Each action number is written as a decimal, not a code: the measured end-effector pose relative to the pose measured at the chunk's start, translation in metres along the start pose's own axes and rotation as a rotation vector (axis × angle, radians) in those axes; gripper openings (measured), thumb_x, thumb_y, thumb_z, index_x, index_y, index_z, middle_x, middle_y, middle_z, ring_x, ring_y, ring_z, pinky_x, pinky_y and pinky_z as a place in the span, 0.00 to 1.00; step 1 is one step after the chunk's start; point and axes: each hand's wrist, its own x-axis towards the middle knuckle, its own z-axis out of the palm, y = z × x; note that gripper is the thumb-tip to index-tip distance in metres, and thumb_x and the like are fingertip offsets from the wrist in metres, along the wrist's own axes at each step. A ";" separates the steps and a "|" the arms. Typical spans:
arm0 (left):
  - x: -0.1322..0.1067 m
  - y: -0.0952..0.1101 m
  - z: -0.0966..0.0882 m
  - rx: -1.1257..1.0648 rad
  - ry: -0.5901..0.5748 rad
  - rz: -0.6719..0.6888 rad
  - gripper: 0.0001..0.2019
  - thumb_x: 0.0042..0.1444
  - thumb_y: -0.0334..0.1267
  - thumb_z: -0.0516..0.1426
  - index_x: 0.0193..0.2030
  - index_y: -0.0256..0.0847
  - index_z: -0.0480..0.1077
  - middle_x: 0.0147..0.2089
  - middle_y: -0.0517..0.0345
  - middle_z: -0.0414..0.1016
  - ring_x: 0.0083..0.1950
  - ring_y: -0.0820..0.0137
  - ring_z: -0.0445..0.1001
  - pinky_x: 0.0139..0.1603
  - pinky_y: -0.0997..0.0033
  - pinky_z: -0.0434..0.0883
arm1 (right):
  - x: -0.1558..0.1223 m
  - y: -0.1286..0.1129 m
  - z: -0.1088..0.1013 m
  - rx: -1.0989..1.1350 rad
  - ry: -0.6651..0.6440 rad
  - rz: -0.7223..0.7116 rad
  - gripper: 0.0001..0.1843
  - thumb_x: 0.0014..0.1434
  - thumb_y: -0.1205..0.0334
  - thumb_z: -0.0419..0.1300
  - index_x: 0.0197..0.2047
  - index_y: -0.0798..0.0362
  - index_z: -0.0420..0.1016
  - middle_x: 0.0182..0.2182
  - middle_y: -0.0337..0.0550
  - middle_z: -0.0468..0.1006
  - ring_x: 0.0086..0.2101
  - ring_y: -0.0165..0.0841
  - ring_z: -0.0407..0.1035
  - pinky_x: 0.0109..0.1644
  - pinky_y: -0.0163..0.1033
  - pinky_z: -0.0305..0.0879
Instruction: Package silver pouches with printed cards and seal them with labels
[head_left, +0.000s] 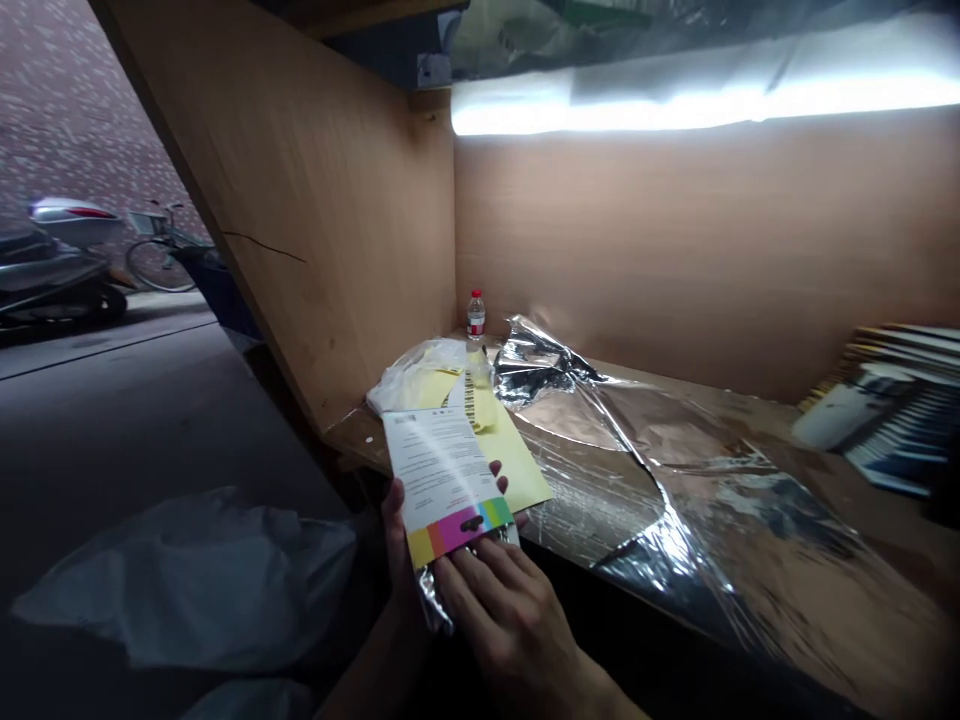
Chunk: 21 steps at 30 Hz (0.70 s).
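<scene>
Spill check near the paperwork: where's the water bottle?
In the head view, the water bottle stands upright in the far corner of the wooden desk, just behind the crumpled white plastic bag and the crinkled silver film.

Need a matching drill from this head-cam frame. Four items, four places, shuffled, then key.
Items:
1. water bottle
2. printed leaflet with colour stripe
3. stack of booklets
4. scooter

Places:
A. right end of the wooden desk
B. off the desk, far left of view
C. back corner of the desk
D. between the left hand and right hand

Pairs: 1-C, 2-D, 3-A, 4-B
</scene>
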 end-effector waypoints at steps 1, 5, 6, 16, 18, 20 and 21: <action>0.003 -0.004 0.001 0.004 -0.030 -0.039 0.46 0.61 0.69 0.48 0.77 0.39 0.50 0.72 0.39 0.65 0.74 0.42 0.59 0.73 0.38 0.56 | -0.001 0.000 -0.001 -0.033 0.041 0.023 0.25 0.71 0.68 0.52 0.69 0.60 0.67 0.58 0.60 0.78 0.55 0.54 0.75 0.56 0.59 0.74; 0.017 -0.014 0.007 0.015 -0.060 -0.010 0.43 0.63 0.67 0.48 0.77 0.42 0.50 0.69 0.41 0.70 0.73 0.43 0.62 0.72 0.38 0.59 | -0.014 0.007 -0.007 -0.229 0.119 0.011 0.25 0.69 0.70 0.56 0.67 0.61 0.70 0.60 0.63 0.75 0.61 0.58 0.68 0.58 0.60 0.73; 0.021 -0.018 0.009 0.008 -0.056 -0.008 0.43 0.64 0.66 0.49 0.77 0.40 0.49 0.68 0.40 0.70 0.73 0.43 0.62 0.72 0.37 0.59 | -0.017 0.010 -0.009 -0.251 0.102 0.021 0.24 0.68 0.70 0.56 0.66 0.61 0.71 0.60 0.62 0.76 0.61 0.58 0.69 0.58 0.58 0.74; 0.061 -0.047 0.010 -0.058 0.057 -0.201 0.47 0.62 0.63 0.55 0.78 0.34 0.45 0.69 0.29 0.67 0.69 0.40 0.68 0.67 0.26 0.61 | -0.058 0.027 0.011 -0.290 0.004 0.215 0.52 0.60 0.44 0.68 0.77 0.54 0.51 0.68 0.66 0.65 0.65 0.67 0.59 0.61 0.66 0.69; 0.065 -0.051 0.007 -0.047 0.067 -0.196 0.43 0.63 0.61 0.55 0.77 0.37 0.49 0.69 0.31 0.68 0.68 0.41 0.69 0.66 0.25 0.61 | -0.060 0.025 0.018 -0.252 -0.015 0.323 0.53 0.58 0.43 0.69 0.77 0.56 0.52 0.69 0.67 0.62 0.66 0.66 0.58 0.64 0.66 0.65; 0.067 -0.059 0.002 -0.048 0.063 -0.224 0.42 0.63 0.61 0.54 0.76 0.37 0.53 0.67 0.32 0.70 0.68 0.41 0.70 0.67 0.26 0.60 | -0.053 0.026 0.014 -0.190 -0.062 0.415 0.49 0.60 0.41 0.67 0.75 0.55 0.57 0.69 0.66 0.63 0.65 0.64 0.60 0.67 0.66 0.61; 0.068 -0.066 -0.001 -0.054 0.045 -0.261 0.42 0.62 0.62 0.54 0.75 0.37 0.56 0.66 0.33 0.71 0.67 0.40 0.69 0.67 0.26 0.60 | -0.046 0.027 0.009 -0.166 -0.086 0.464 0.46 0.61 0.40 0.65 0.74 0.55 0.60 0.68 0.65 0.66 0.64 0.63 0.62 0.67 0.66 0.60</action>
